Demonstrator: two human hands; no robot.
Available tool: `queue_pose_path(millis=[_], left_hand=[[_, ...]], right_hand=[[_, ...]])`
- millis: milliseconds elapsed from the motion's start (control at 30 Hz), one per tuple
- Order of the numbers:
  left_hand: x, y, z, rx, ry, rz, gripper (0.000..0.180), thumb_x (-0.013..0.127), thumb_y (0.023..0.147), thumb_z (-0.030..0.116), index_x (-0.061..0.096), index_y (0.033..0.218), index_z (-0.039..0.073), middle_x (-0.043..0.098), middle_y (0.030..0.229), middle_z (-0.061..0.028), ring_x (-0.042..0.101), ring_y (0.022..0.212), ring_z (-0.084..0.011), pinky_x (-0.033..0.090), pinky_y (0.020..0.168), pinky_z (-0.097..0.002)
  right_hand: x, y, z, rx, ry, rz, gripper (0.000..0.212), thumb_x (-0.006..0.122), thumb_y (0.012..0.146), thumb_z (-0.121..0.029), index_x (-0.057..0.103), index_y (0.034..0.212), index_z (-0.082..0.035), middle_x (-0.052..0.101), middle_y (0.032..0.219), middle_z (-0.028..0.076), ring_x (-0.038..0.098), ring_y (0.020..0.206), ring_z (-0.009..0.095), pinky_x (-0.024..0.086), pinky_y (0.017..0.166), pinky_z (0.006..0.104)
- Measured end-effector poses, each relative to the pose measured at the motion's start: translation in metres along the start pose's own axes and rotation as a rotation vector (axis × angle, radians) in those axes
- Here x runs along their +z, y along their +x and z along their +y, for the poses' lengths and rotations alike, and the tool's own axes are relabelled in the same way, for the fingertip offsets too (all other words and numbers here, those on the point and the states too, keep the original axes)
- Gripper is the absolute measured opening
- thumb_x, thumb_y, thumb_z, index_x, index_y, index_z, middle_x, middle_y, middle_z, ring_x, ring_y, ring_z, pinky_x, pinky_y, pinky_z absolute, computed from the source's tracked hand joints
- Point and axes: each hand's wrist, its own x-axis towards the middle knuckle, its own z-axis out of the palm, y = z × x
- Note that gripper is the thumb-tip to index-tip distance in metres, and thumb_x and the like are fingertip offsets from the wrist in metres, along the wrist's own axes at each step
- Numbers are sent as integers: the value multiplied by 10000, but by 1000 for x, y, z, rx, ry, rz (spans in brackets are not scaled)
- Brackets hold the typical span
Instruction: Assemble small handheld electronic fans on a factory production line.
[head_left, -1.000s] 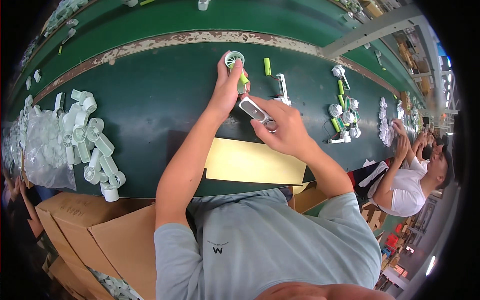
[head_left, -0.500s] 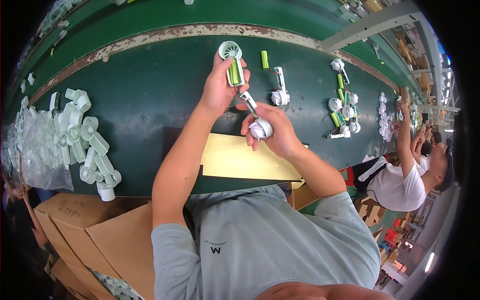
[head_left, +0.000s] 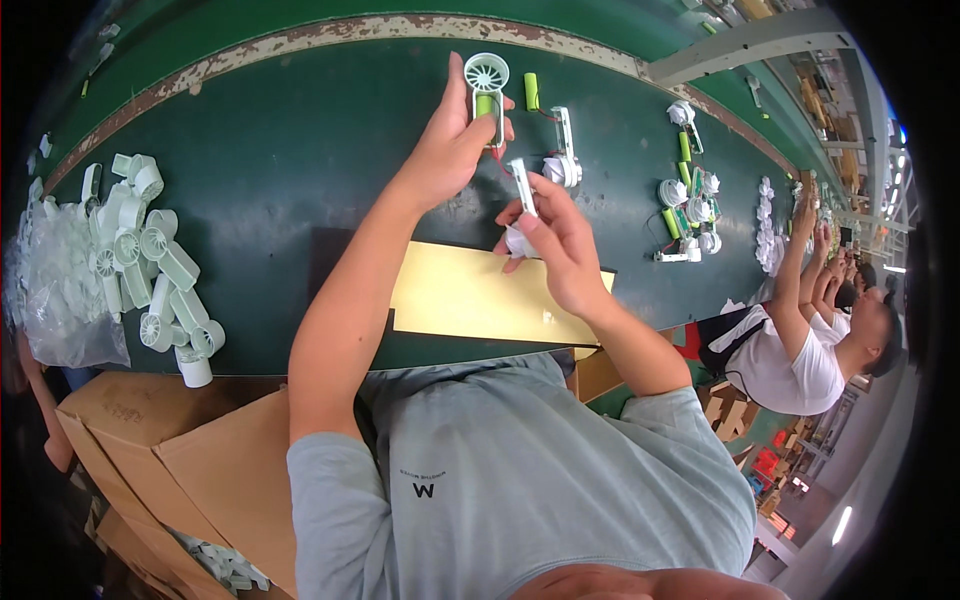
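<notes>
My left hand (head_left: 447, 150) is raised over the green bench (head_left: 270, 190), gripping a white fan housing (head_left: 487, 82) with a round grille on top and a green battery showing inside. My right hand (head_left: 550, 235) is just below and right of it, pinching a second white fan part (head_left: 521, 200) that stands nearly upright with a round end at my fingers. The two parts are close but apart.
A heap of white fan housings (head_left: 150, 265) and a clear plastic bag (head_left: 55, 290) lie at the left. A yellow card (head_left: 460, 300) lies at the near edge. More fan pieces (head_left: 560, 160) and green batteries (head_left: 685, 215) lie to the right. A co-worker (head_left: 810, 340) sits at right. Cardboard boxes (head_left: 180, 470) stand below.
Both hands have lifted off the bench. The left hand raised the housing upright; the right hand turned its part from lying flat to nearly upright and drew it nearer the body.
</notes>
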Motion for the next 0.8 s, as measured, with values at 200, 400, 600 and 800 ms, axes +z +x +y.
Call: queue_pose_path(millis=[200,400,600,800], left_hand=[[-6,5,9,44,113,117,751,474,992,70,55,1602,201,560,1274,-111,595,871,-148,516,733,-278],[-12,19,4,-110,-331,232,365,478,986,127,464,1350,106,609,992,-82,588,723,-139,510,625,-272],[-17,14,10,-96,-157,151,345,562,964,104,480,1299,96,540,939,-37,578,777,-133,513,623,-274],[-8,13,13,-141,-115,63,460,566,987,100,390,1412,83,528,1012,-49,557,859,-136,513,681,-280]], right_hand=[[5,-9,11,-228,-686,63,550,632,908,-21,437,1421,4,637,1110,160,660,765,180,553,620,290],[29,-21,17,-539,-902,-28,250,679,816,1,639,1061,-22,608,1036,141,637,849,286,542,692,370],[94,-15,32,-495,-910,-317,317,758,758,-64,614,1037,-26,567,1022,119,567,917,313,441,805,410],[104,-18,36,-527,-978,-232,182,715,786,-101,616,911,-14,561,902,109,555,855,284,409,783,372]])
